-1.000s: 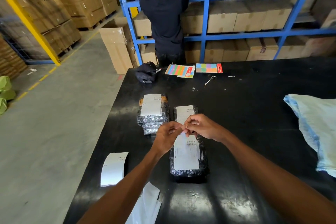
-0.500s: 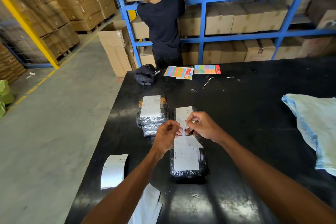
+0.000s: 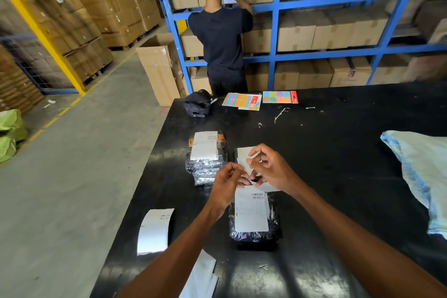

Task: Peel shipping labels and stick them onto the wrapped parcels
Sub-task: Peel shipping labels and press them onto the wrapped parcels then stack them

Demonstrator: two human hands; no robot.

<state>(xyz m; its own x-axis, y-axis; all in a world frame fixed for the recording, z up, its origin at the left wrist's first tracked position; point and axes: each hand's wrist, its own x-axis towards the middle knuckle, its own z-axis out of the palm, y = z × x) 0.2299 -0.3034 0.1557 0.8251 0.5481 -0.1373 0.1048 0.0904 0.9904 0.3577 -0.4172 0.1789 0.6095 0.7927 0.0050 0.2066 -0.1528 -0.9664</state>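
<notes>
**Wearer's body, seen from the head camera.** Only two limbs show. The left hand [image 3: 226, 185] and its forearm run from centre frame to the lower edge. The right hand [image 3: 273, 170] and its forearm run to the lower right corner. Both hands are bare, as are both wrists and both forearms along their whole visible length. Whatever is worn above the forearms falls outside the frame and cannot be told.

Glossy, smooth black table [image 3: 338, 164]. Crinkled shiny plastic wrap on the parcels [image 3: 254, 237], matt white paper labels [image 3: 251, 213] on top. Matt brown cardboard boxes [image 3: 296, 37] in a blue-painted metal rack [image 3: 275, 19].
</notes>
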